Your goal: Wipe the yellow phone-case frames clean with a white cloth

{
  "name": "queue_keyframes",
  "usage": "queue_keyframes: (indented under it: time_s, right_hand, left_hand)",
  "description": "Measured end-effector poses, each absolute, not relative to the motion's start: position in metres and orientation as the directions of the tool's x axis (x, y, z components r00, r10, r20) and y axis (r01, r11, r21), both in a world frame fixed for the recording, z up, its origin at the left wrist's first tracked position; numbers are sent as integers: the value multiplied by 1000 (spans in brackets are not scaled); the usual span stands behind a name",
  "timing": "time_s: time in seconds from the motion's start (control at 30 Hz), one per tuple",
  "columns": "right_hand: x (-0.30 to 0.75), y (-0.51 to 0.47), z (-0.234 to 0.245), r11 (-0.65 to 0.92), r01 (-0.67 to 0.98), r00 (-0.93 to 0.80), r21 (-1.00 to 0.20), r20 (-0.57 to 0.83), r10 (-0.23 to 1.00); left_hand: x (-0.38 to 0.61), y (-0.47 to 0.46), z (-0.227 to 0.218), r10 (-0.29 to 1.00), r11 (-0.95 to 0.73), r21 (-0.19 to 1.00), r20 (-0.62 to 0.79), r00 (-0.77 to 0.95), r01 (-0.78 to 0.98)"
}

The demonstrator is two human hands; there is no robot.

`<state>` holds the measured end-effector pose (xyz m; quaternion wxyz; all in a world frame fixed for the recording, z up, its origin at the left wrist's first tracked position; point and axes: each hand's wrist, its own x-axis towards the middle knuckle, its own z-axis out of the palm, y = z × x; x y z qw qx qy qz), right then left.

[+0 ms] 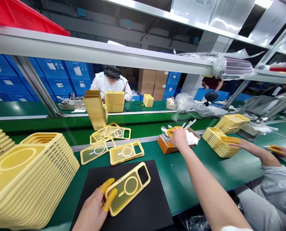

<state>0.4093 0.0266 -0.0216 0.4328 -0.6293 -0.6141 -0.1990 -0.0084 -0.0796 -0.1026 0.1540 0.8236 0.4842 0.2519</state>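
**Q:** Left hand?
**A:** Resting at the near edge of the black mat [143, 199], on a yellow phone case [129, 189]. Two fingers in yellow finger cots [108, 198], pressed close together, pinching the case's left side. Case lying on the mat, just beside the hand.

**Q:** Right hand?
**A:** Past the mat, over a wooden box [165, 144], with metal spoons [163, 129] and a white cloth [192, 138] alongside. Right hand [179, 138] bunched, fingers together, yellow showing at the fingertips. Anything pinched hidden, so no telling.

**Q:** Surface?
**A:** Green workbench [176, 179] under the mat. Left of the mat, a tall stack of cases [29, 179]. Behind it, four loose cases [126, 153]. Right of it, past the box, another stack [220, 142], with a co-worker's hand [238, 143] on top.

**Q:** Room?
**A:** Beyond the mat, a metal shelf [85, 48], then a second green bench [17, 109], a person in a white shirt [111, 83], blue crates [53, 77] and cardboard boxes [146, 81].
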Motion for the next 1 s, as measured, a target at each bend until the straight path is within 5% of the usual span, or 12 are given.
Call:
queue_keyframes:
  time_s: [0.13,0.27,0.43,0.67,0.87,1.0]
  right_hand:
    - [375,-4,-42,241,934,48,-265,758,650]
    - [271,-51,-84,521,795,-209,-309,668,715]
    - [179,-94,-110,778,515,-498,-360,613,613]
    - [220,-55,-102,607,775,-395,-177,614,683]
    - [169,-71,-111,727,669,-493,-154,640,589]
    - [190,-68,-109,588,792,-361,-164,650,669]
  left_hand:
    - [1,-103,-109,854,-496,324,350,385,805]
    - [4,-109,-112,890,-443,344,280,360,828]
    - [2,-109,-114,900,-423,333,262,348,843]
    - [6,-109,-111,903,-413,343,270,333,844]
    - [6,-109,-117,890,-425,266,296,347,865]
    - [3,-111,-116,883,-434,238,305,357,869]
